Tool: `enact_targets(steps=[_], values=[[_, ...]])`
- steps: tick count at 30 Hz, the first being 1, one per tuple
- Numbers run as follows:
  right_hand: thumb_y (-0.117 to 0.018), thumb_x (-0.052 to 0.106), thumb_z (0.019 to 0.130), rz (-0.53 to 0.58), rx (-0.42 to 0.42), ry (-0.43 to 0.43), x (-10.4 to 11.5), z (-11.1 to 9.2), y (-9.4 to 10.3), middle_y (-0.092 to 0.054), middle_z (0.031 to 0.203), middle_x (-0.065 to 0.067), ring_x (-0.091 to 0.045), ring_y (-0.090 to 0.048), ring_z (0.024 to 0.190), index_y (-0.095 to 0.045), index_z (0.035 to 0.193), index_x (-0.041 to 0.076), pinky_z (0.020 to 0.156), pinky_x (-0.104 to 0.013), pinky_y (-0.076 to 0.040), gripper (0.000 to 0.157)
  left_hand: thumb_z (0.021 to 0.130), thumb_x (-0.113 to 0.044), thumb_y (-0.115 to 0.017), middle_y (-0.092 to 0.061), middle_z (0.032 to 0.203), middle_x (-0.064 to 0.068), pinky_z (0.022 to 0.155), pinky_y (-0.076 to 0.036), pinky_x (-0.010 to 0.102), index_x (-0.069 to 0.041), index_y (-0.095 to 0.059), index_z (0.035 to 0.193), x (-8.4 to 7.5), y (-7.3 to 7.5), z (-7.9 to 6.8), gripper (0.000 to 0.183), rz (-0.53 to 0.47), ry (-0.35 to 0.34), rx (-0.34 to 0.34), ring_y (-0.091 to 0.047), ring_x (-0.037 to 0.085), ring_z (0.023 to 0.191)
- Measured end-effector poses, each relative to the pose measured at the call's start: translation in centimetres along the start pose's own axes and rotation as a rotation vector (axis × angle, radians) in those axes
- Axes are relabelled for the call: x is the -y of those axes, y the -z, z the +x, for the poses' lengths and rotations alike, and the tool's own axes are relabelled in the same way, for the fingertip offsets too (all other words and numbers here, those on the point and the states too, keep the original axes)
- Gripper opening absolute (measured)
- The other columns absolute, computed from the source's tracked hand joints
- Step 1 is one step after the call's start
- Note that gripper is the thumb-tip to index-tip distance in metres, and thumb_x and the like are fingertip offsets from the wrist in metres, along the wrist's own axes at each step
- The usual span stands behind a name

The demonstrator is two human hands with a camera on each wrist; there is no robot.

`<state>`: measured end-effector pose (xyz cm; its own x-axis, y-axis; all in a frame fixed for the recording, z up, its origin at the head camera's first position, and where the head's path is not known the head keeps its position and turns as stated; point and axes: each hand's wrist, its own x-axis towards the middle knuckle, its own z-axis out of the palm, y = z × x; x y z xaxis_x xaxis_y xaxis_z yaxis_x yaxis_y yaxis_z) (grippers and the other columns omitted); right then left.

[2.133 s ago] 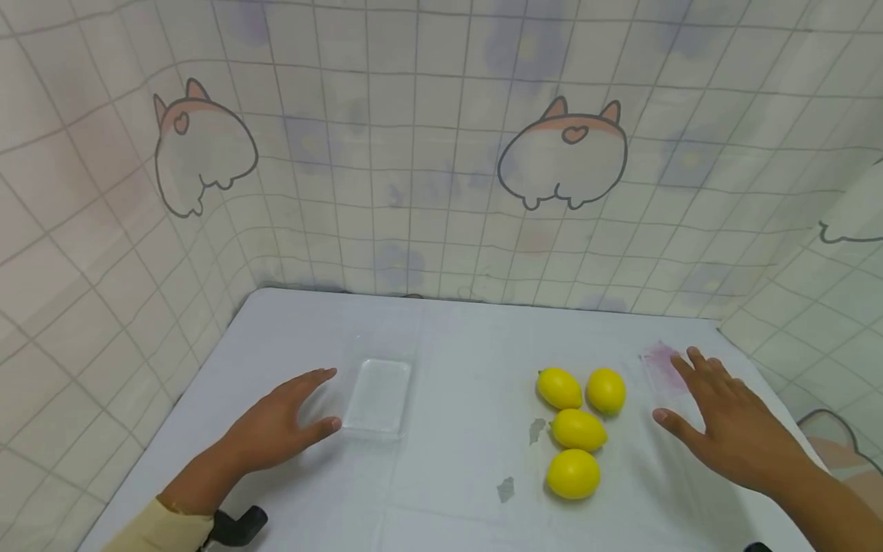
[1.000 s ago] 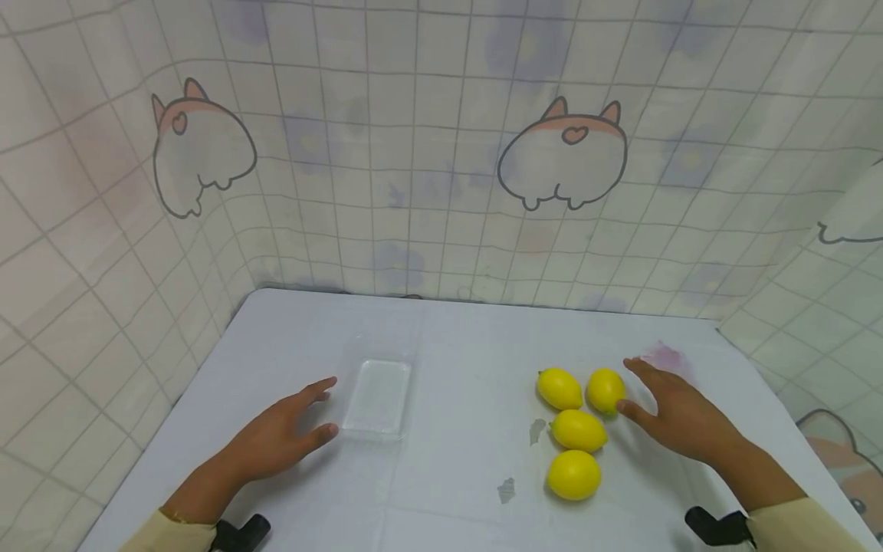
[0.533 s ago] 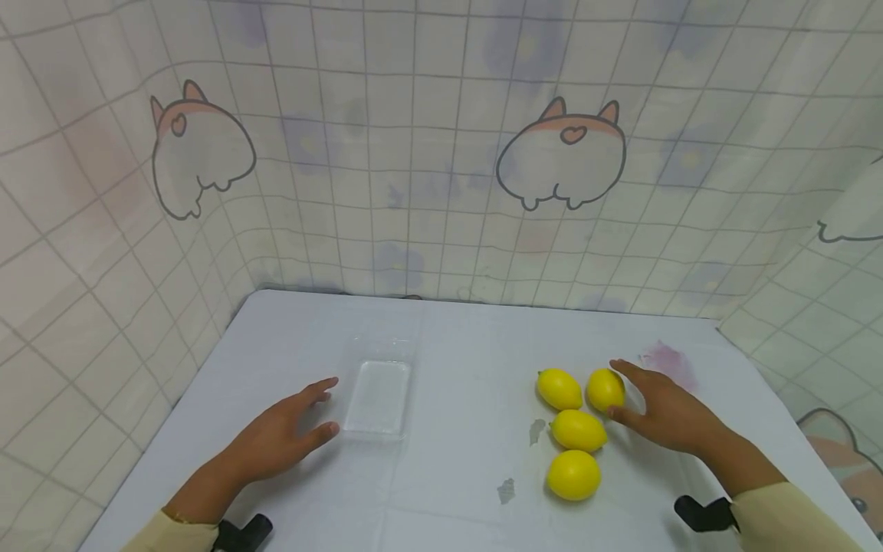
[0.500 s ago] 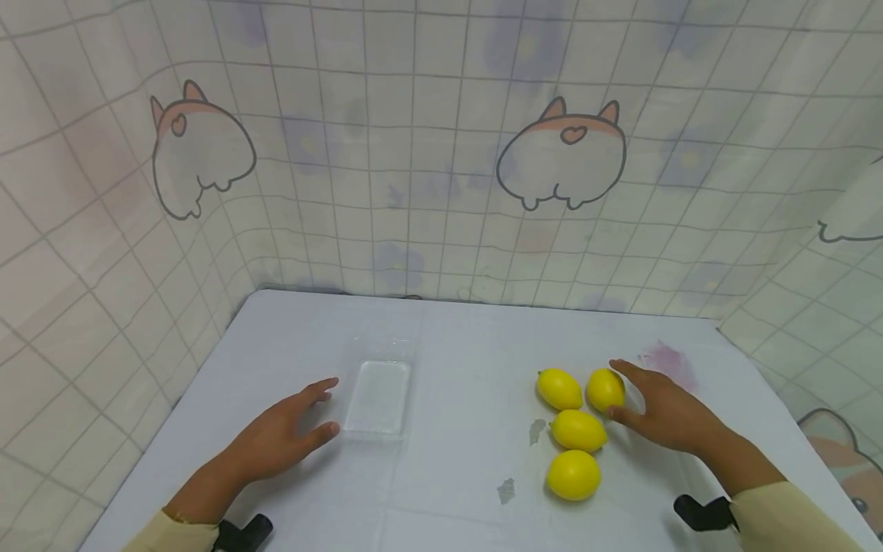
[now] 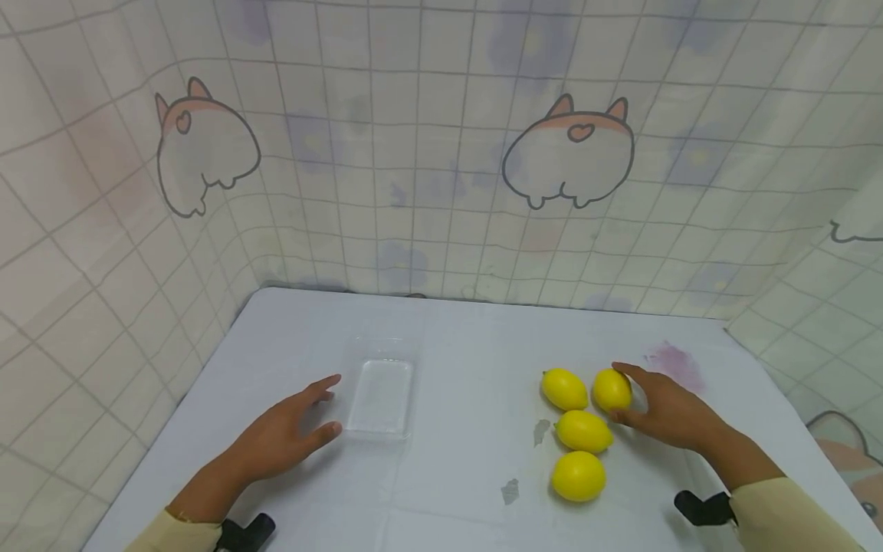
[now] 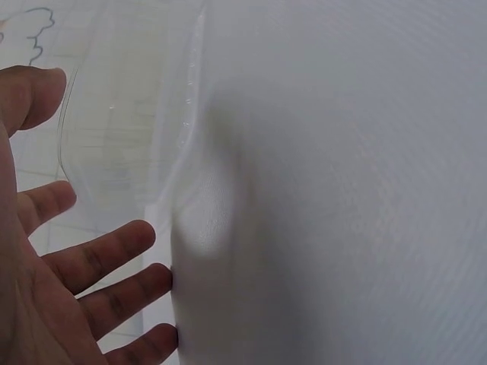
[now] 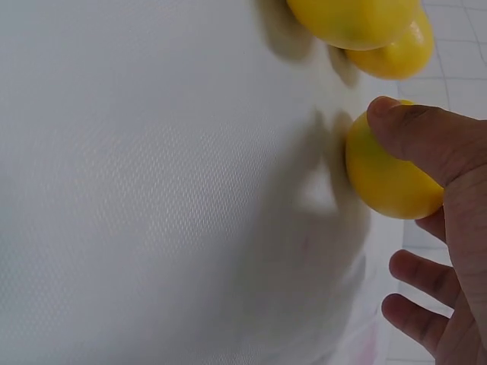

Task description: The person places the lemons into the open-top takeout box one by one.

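Note:
My right hand (image 5: 671, 414) pinches the back right lemon (image 5: 610, 389) from its right side. In the right wrist view the thumb lies over the near face of this lemon (image 7: 389, 181), the index finger is mostly hidden behind it, and the other fingers are spread apart. Three more yellow lemons stay close by: one to its left (image 5: 564, 389), one in front (image 5: 583, 432) and a nearest one (image 5: 578, 476). My left hand (image 5: 276, 438) hovers with spread fingers at the left side of a clear plastic container (image 5: 379, 399), holding nothing.
A white cloth covers the table (image 5: 469, 360). Two grey patches (image 5: 541, 432) mark the cloth left of the lemons, and a pinkish stain (image 5: 674, 366) lies behind the right hand. A tiled-pattern curtain (image 5: 441, 176) with corgi drawings closes off the back and sides.
My right hand has come in leftward from the right side of the table, and its thumb and index finger have closed round the lemon. The left hand stays nearly still beside the container.

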<state>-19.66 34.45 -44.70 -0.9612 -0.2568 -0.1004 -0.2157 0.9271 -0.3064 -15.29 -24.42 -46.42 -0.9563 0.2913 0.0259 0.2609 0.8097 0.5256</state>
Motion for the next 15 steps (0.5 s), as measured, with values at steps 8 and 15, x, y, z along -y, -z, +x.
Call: enact_targets(steps=[8, 15], values=[[-0.083, 0.049, 0.083, 0.014, -0.020, -0.009, 0.00, 0.18, -0.05, -0.057, 0.140, -0.026, -0.048, -0.053, 0.126, -0.047, 0.148, 0.004, 0.099, -0.069, -0.044, 0.087, 0.096, -0.056, -0.065, -0.060, 0.143, 0.009, 0.108, -0.039, 0.064, -0.026, -0.040, 0.158, 0.11, -0.18, -0.02, 0.074, 0.002, 0.009, -0.005, -0.049, 0.038, 0.137], [-0.085, 0.054, 0.079, 0.038, -0.003, -0.021, 0.24, 0.23, 0.14, -0.058, 0.135, -0.028, -0.047, -0.056, 0.122, -0.046, 0.147, 0.002, 0.097, -0.068, -0.047, 0.095, 0.097, -0.056, -0.065, -0.062, 0.140, 0.008, 0.106, -0.040, 0.065, -0.028, -0.039, 0.158, 0.12, -0.19, -0.05, 0.073, -0.006, 0.011, -0.003, -0.050, 0.039, 0.136]])
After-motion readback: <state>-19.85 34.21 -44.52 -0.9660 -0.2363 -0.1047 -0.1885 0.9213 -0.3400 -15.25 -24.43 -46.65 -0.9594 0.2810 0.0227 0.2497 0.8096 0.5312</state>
